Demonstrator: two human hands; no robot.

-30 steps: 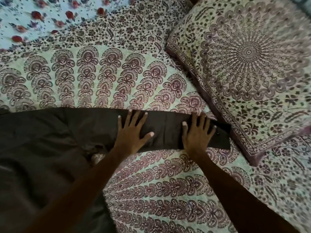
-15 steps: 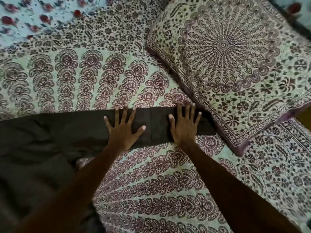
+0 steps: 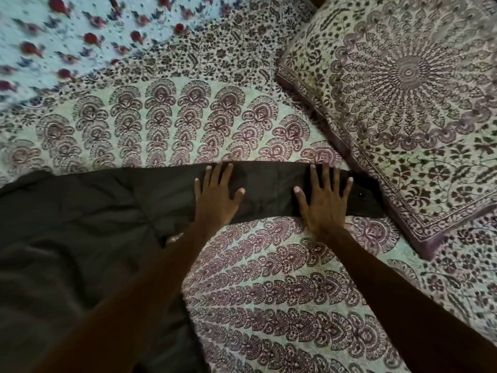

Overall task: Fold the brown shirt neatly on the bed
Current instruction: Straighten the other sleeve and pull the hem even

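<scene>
The brown shirt (image 3: 80,232) lies spread over the patterned bed sheet (image 3: 269,292), its body filling the left of the view. One long sleeve (image 3: 271,192) stretches flat to the right, and its cuff with a small button ends against the pillow. My left hand (image 3: 215,195) rests palm down on the sleeve's middle, fingers spread. Further along the same sleeve, near the cuff, my right hand (image 3: 324,197) also presses flat with fingers apart. Neither hand grips the cloth.
A large pillow (image 3: 408,109) in a matching mandala print lies at the upper right, its corner touching the sleeve's end. A pale cloth with red flowers (image 3: 67,36) covers the far left of the bed.
Both hands stay flat on the sleeve and have slid slightly apart along it. The camera view has shifted, so the pillow sits further right than half a second ago.
</scene>
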